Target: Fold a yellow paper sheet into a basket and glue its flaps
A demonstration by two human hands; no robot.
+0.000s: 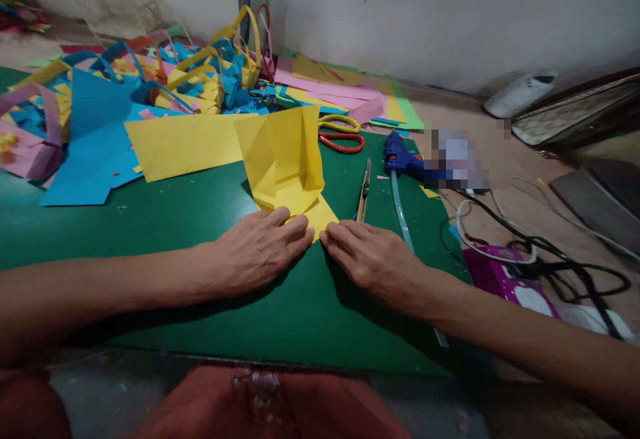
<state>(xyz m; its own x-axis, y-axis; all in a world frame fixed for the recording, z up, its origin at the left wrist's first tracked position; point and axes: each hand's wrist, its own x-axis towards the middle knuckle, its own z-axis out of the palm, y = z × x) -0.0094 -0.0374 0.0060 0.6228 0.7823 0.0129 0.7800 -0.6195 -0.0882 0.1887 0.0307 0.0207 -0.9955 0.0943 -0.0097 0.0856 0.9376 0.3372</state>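
A partly folded yellow paper box (pixel 290 152) stands on the green table, with creased walls raised at the back and a flap lying flat toward me. My left hand (pixel 263 245) has its fingers curled and pressed on the near left of that flap. At the flap's right corner, my right hand (pixel 373 255) pinches the paper with its fingertips together. The two hands are close but apart. Part of the flap is hidden under my fingers. Just beyond my right hand lies a box cutter (pixel 365 192). Behind the box's left wall is a flat yellow sheet (pixel 190 145).
Blue glue gun (pixel 405 162) with a long glue stick lies right of the cutter. Scissors (pixel 343 142) are behind it. Paper baskets (pixel 210 82) and a cut blue sheet (pixel 93 139) fill the back left. Stacked coloured paper (pixel 345 89) lies behind. Cables surround a purple power strip (pixel 500 275).
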